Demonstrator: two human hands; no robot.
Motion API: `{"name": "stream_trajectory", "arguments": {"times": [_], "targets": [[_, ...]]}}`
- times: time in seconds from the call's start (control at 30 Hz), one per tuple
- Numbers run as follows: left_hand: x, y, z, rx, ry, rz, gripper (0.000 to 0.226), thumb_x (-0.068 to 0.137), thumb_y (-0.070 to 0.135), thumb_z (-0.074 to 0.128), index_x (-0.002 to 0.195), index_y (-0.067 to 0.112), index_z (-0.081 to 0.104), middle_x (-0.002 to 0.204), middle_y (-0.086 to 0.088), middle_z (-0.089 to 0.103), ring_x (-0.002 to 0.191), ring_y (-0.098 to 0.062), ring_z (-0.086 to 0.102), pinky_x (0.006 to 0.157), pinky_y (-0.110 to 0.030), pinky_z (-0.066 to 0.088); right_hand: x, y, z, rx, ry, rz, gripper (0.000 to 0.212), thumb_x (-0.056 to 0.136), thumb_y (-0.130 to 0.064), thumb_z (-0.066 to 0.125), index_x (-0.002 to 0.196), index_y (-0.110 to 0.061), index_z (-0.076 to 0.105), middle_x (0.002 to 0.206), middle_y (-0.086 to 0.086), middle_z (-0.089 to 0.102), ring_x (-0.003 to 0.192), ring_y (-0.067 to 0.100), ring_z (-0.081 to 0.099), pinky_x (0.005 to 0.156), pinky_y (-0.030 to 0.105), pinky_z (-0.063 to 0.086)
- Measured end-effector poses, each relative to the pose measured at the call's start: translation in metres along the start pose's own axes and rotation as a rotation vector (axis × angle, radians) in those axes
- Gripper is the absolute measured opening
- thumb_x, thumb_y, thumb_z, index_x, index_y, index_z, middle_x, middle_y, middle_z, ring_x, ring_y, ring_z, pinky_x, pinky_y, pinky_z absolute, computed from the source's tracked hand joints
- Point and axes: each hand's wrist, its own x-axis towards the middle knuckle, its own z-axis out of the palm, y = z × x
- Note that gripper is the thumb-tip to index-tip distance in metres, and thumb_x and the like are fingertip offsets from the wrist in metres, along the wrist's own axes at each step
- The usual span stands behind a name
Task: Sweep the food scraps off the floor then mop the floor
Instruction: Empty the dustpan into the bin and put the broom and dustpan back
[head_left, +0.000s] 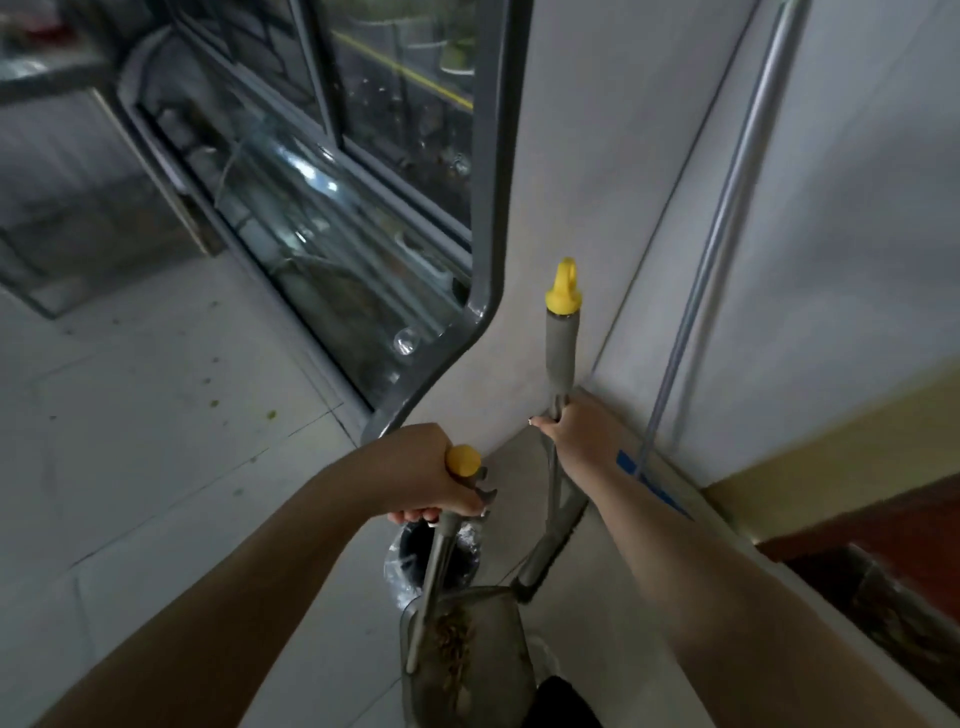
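Now w/in fingers (414, 516): broom (440, 546), dustpan (511, 644)

1. dustpan (462, 649): translucent smoky grey; scraps (452, 639) inside mottled brown and tan.
2. handle (560, 353), rising from the dustpan's back: matt grey grip, silver shaft, bright yellow hook cap (562, 291).
3. pole (435, 571), leaning into the dustpan: silver, with a bright yellow knob (464, 460).
4. bin (410, 540), just behind the dustpan: black, with a clear glossy liner (394, 577).
5. floor (156, 441), left of the dustpan: pale grey tiles, thin dark joints, scattered olive-green specks (270, 414).
6. wall (597, 182), beyond the dustpan: plain off-white.
7. window frame (493, 208), far up-left of the dustpan: dark grey.
8. mop (727, 218), right of the dustpan: silver shaft, blue at its foot.
9. band (831, 457), right of the dustpan: dull yellow; strip (883, 519) beneath it red-brown.
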Motion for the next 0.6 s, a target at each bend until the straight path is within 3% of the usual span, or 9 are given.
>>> {"name": "stream_trajectory", "arguments": {"times": [0.27, 0.47, 0.6], "targets": [[0.035, 0.022, 0.005, -0.129, 0.082, -0.196, 0.030, 0.079, 0.031, 0.072, 0.083, 0.002, 0.069, 0.049, 0.001, 0.055, 0.038, -0.007, 0.049, 0.041, -0.016, 0.041, 0.066, 0.019, 0.035, 0.063, -0.118, -0.121, 0.042, 0.087, -0.050, 0.059, 0.082, -0.009, 0.063, 0.059, -0.006, 0.050, 0.052, 0.013, 0.049, 0.040, 0.023, 0.026], [0.047, 0.025, -0.005, -0.174, 0.096, -0.276, 0.033, 0.080, 0.033, 0.071, 0.086, 0.000, 0.069, 0.052, -0.001, 0.057, 0.042, -0.010, 0.050, 0.043, -0.017, 0.043, 0.095, 0.017, 0.062, 0.057, -0.292, -0.109, 0.043, 0.091, -0.047, 0.055, 0.095, -0.005, 0.064, 0.088, 0.010, 0.069, 0.079, 0.026, 0.066, 0.059, 0.033, 0.048], [0.056, 0.020, -0.018, -0.189, 0.088, -0.288, 0.033, 0.079, 0.034, 0.072, 0.085, 0.001, 0.069, 0.051, -0.001, 0.057, 0.041, -0.009, 0.050, 0.043, -0.017, 0.042, 0.117, 0.019, 0.085, 0.183, -0.388, -0.006, 0.045, 0.090, -0.045, 0.057, 0.097, -0.001, 0.064, 0.089, 0.014, 0.070, 0.081, 0.030, 0.067, 0.072, 0.042, 0.056]]}}
